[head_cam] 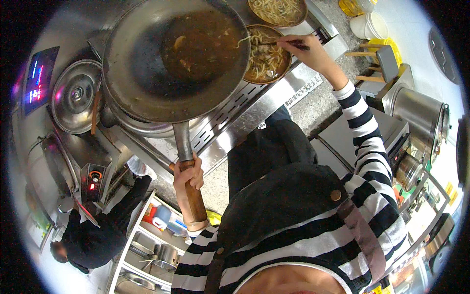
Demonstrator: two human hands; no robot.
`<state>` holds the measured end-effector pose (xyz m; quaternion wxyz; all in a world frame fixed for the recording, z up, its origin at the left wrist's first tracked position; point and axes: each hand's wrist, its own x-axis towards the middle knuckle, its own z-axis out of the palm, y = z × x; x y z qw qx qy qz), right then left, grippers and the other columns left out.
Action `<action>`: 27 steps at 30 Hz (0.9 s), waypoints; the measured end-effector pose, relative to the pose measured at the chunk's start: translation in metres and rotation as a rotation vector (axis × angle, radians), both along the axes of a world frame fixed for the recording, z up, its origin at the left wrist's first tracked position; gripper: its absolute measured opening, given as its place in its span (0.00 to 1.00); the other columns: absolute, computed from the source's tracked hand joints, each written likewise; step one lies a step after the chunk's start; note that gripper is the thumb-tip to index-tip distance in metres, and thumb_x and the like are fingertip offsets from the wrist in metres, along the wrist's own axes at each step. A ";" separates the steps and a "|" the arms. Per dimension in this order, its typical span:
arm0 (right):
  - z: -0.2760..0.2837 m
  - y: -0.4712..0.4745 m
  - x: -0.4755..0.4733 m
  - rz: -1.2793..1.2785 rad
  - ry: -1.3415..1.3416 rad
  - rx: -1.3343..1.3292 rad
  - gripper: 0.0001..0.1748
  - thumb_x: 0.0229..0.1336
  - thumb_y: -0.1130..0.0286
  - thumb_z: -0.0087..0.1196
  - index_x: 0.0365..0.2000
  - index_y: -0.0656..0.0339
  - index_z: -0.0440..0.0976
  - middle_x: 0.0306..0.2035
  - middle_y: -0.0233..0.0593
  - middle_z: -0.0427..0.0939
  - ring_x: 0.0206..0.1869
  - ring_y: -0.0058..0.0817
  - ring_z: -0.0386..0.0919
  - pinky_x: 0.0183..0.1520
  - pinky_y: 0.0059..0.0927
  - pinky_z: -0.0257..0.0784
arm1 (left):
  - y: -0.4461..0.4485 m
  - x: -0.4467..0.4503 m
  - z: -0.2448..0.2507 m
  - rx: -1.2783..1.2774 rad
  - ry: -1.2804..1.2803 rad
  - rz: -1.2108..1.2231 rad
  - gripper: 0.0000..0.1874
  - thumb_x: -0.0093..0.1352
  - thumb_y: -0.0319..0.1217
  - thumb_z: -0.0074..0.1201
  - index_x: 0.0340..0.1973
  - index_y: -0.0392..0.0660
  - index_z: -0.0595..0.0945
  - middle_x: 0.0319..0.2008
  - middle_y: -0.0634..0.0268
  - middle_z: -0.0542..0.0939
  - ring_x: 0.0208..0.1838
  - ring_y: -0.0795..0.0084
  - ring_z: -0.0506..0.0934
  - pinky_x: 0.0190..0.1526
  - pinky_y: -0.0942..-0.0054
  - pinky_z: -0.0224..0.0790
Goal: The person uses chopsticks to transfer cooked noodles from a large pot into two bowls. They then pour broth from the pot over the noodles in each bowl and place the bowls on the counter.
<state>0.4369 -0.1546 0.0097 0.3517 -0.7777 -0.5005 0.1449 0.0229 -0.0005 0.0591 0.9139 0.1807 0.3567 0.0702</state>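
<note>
My left hand (188, 174) is wrapped around the wooden handle of a large wok (136, 81), which holds brown broth with a few bits in it. My right hand (306, 51) grips chopsticks (270, 43) whose tips reach into a bowl of noodles in broth (266, 60). This bowl stands right beside the wok's rim. One noodle strand (242, 41) hangs at the wok's edge near the bowl. A second bowl of noodles (279, 11) stands just beyond the first, at the top of the view.
A metal lid (76, 94) lies left of the wok. The steel counter (235, 137) has a slotted edge. A co-worker in black (99, 235) is at lower left, by shelves with pots (165, 257). A stool (385, 63) and a large steel pot (416, 110) stand at right.
</note>
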 end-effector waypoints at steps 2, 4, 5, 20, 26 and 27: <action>0.003 -0.001 0.002 -0.004 0.029 -0.014 0.10 0.56 0.73 0.53 0.38 0.66 0.77 0.33 0.39 0.81 0.34 0.19 0.77 0.37 0.20 0.72 | 0.000 -0.001 0.000 -0.012 0.010 0.012 0.21 0.57 0.23 0.51 0.46 0.34 0.66 0.18 0.65 0.64 0.11 0.81 0.62 0.11 0.81 0.54; 0.012 -0.004 0.004 -0.095 0.094 -0.003 0.10 0.57 0.72 0.52 0.38 0.67 0.76 0.33 0.37 0.81 0.35 0.18 0.77 0.38 0.20 0.71 | -0.001 -0.001 0.000 -0.001 0.014 0.015 0.24 0.57 0.21 0.49 0.50 0.34 0.64 0.20 0.63 0.65 0.11 0.80 0.61 0.10 0.81 0.54; 0.018 -0.006 0.006 -0.190 0.137 -0.062 0.10 0.58 0.72 0.51 0.38 0.67 0.76 0.33 0.35 0.81 0.35 0.18 0.76 0.38 0.20 0.71 | -0.001 -0.001 0.000 0.002 0.013 0.024 0.26 0.57 0.21 0.48 0.51 0.34 0.64 0.21 0.63 0.65 0.11 0.80 0.61 0.09 0.81 0.54; 0.048 0.023 -0.033 -0.554 0.694 0.675 0.13 0.60 0.72 0.45 0.40 0.72 0.72 0.42 0.49 0.75 0.38 0.38 0.78 0.40 0.32 0.77 | -0.009 0.003 -0.001 0.047 -0.030 0.030 0.32 0.60 0.20 0.48 0.60 0.34 0.57 0.22 0.64 0.64 0.12 0.83 0.62 0.11 0.82 0.55; 0.041 -0.010 -0.043 -0.620 0.754 0.677 0.13 0.62 0.72 0.44 0.42 0.72 0.71 0.42 0.49 0.75 0.40 0.39 0.78 0.42 0.32 0.77 | -0.011 -0.004 -0.021 -0.183 -0.222 0.162 0.33 0.61 0.19 0.44 0.62 0.35 0.52 0.25 0.63 0.64 0.12 0.83 0.63 0.11 0.81 0.56; 0.038 -0.011 -0.050 -0.582 0.762 0.659 0.14 0.62 0.72 0.43 0.43 0.71 0.70 0.42 0.49 0.75 0.42 0.38 0.77 0.43 0.32 0.77 | -0.012 -0.006 -0.024 -0.191 -0.221 0.184 0.33 0.61 0.18 0.44 0.62 0.35 0.52 0.24 0.63 0.63 0.12 0.83 0.63 0.11 0.81 0.56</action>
